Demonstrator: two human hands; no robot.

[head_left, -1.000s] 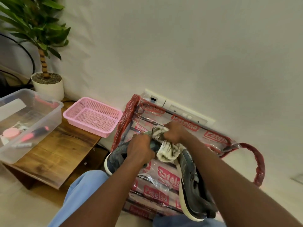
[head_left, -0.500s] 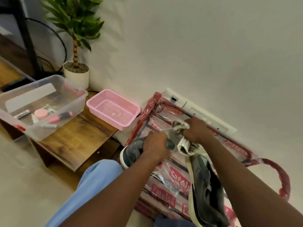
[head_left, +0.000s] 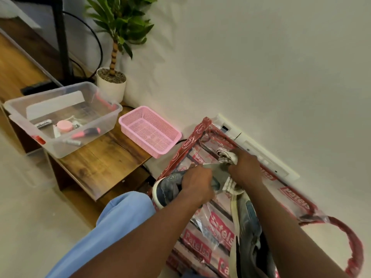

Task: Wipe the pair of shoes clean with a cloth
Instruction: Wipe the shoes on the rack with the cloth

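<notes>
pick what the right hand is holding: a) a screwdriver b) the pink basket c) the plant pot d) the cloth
d: the right hand grips the cloth, bunched against the shoe that the left hand holds.

A low wooden table [head_left: 104, 157] carried a clear plastic bin [head_left: 80, 141] and, just beside it, a pink basket [head_left: 138, 142]. On the pale floor [head_left: 30, 207] next to the table lay a red-trimmed plastic bag [head_left: 198, 239], against the wall
</notes>
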